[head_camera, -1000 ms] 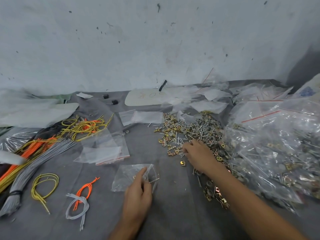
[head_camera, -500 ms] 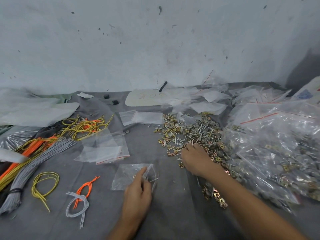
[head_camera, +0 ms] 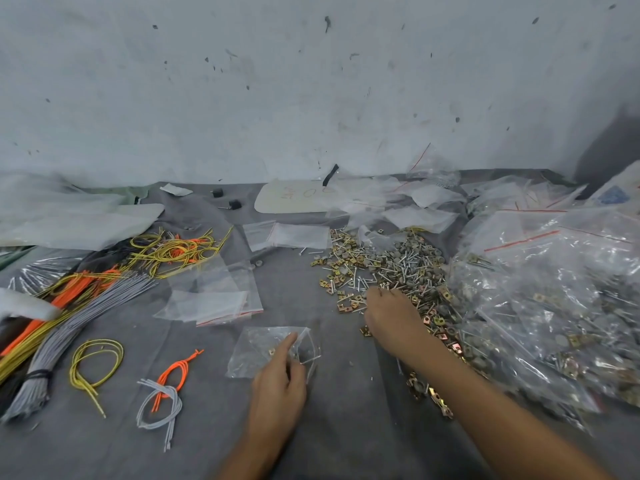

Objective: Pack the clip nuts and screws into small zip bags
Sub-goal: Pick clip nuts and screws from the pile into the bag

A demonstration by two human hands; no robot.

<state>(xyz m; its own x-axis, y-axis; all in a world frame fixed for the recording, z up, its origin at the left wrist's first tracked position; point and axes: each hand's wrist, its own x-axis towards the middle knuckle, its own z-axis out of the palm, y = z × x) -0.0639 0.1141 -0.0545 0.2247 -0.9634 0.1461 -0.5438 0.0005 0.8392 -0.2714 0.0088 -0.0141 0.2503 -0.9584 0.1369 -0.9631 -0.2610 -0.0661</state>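
A small clear zip bag (head_camera: 256, 355) lies on the grey cloth in front of me, with a few metal pieces inside. My left hand (head_camera: 277, 389) holds its open mouth, index finger laid across the plastic and thumb at the rim. A loose pile of brass clip nuts and silver screws (head_camera: 384, 265) spreads to the right of centre. My right hand (head_camera: 391, 317) is at the pile's near left edge, fingers curled down onto the pieces. Its fingertips are hidden under the hand.
Packed zip bags (head_camera: 554, 299) are heaped at the right. Empty zip bags (head_camera: 214, 292) lie left of the pile, and more (head_camera: 291, 235) behind it. Grey, orange and yellow cable bundles (head_camera: 69, 306) fill the left side. Small cable loops (head_camera: 162, 393) lie near my left hand.
My right hand has slid a little nearer and leftward along the edge of the pile. My left hand has stayed on the bag.
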